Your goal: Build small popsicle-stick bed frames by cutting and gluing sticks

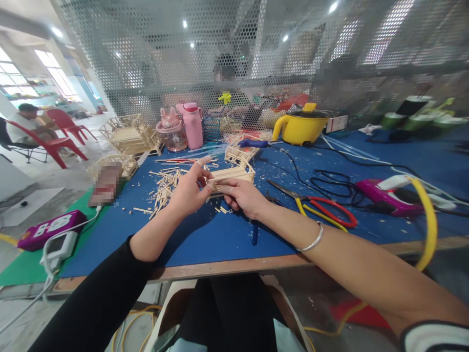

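Between both hands (190, 191) (242, 195), wooden frame (231, 177)

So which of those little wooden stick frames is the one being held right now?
The wooden frame at the centre, pinched between the left hand and right hand. The other frames rest untouched at the table's far left.

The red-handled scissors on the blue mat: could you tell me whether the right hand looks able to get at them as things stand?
Probably yes. The red-handled scissors lie open on the blue mat just beside the right hand, with nothing lying between them. That hand, with the left hand, is pinching a small wooden stick frame, so it would have to let go first.
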{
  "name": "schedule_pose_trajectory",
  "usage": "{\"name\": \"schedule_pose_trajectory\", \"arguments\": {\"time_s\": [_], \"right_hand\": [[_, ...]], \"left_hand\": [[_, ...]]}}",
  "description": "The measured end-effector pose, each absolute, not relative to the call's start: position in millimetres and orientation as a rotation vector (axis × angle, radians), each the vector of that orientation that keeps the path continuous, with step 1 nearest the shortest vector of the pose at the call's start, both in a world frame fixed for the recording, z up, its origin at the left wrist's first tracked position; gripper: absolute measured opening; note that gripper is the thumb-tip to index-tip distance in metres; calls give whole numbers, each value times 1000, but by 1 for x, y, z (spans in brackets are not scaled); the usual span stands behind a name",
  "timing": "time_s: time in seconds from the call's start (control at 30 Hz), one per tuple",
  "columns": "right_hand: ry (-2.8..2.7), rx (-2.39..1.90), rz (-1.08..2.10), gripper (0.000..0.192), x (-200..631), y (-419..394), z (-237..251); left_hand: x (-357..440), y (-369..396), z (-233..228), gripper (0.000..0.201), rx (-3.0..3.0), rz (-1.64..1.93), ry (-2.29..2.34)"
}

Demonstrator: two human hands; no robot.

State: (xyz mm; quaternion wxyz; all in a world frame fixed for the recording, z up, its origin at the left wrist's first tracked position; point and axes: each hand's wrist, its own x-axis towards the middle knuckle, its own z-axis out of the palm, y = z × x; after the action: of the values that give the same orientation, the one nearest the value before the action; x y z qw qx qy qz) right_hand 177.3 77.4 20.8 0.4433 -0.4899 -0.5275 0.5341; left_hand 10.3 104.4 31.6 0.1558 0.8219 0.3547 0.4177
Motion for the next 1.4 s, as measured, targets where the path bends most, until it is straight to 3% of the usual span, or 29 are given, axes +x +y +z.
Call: {"name": "schedule_pose_trajectory", "arguments": {"time_s": [0.53,0.87,0.97,1.17,1.33,1.4], "right_hand": [[-1314,-1234,1295,25,177,76,22],[-1288,-1318,1214,10,176,74,26],[-1376,-1380,1056,9,179,72,28],[-1687,-1471,769,26,192,52,46],[-1837,-1171,97,26,197,46,73],[-1893,-1025,-96,38,194,53,78]], "left_hand": [[2,105,34,57,2351,1150,862],[-2,114,31,50,2183,1462,1014],[-4,117,33,40,2109,1555,1130],[-10,123,33,30,2108,1543,1277],[-10,123,32,34,2143,1446,1269],[-10,122,31,36,2135,1415,1270]]}}
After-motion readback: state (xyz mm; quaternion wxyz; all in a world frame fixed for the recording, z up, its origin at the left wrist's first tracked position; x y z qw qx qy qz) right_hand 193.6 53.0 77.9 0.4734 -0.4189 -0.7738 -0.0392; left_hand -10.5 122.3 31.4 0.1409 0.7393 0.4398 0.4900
